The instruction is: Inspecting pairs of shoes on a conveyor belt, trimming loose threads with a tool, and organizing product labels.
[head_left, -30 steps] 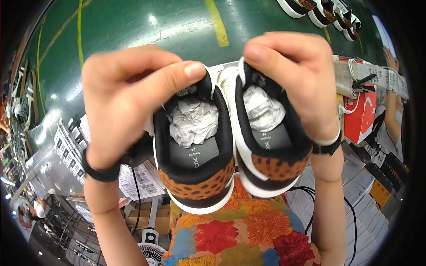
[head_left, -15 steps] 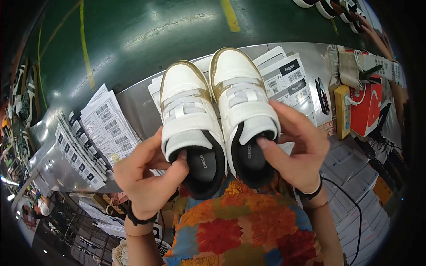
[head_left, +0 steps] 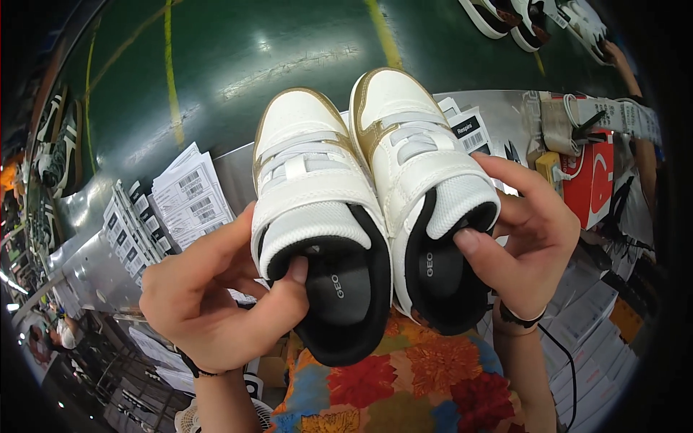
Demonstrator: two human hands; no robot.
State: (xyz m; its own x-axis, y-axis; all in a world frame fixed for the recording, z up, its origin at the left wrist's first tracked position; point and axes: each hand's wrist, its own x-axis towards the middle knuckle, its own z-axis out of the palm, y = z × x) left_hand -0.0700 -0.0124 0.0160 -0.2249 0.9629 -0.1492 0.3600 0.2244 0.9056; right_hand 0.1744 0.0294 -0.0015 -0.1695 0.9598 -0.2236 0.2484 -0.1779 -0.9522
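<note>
Two white sneakers with gold trim, grey elastic laces and a white strap are held side by side, toes pointing away. My left hand [head_left: 216,296] is closed on the left sneaker [head_left: 310,169], its thumb inside the black-lined opening and its fingers along the outer side. In the same way my right hand [head_left: 534,234] grips the right sneaker [head_left: 426,155], thumb tucked in beside the tongue. Dark insoles with pale print show in both shoes. The undersides and some of my fingertips are hidden.
Barcode label sheets [head_left: 191,198] and bundled labels [head_left: 126,234] lie on the metal ledge at left. Beyond runs a green belt [head_left: 289,43] carrying other shoes [head_left: 491,18]. A co-worker's hand [head_left: 617,61] touches one. A red box [head_left: 588,180] stands right, white boxes [head_left: 588,375] below.
Both sneakers have come nearer to my head and look larger, their heels lower in view. My hands have moved with them, somewhat farther apart, keeping the same hold.
</note>
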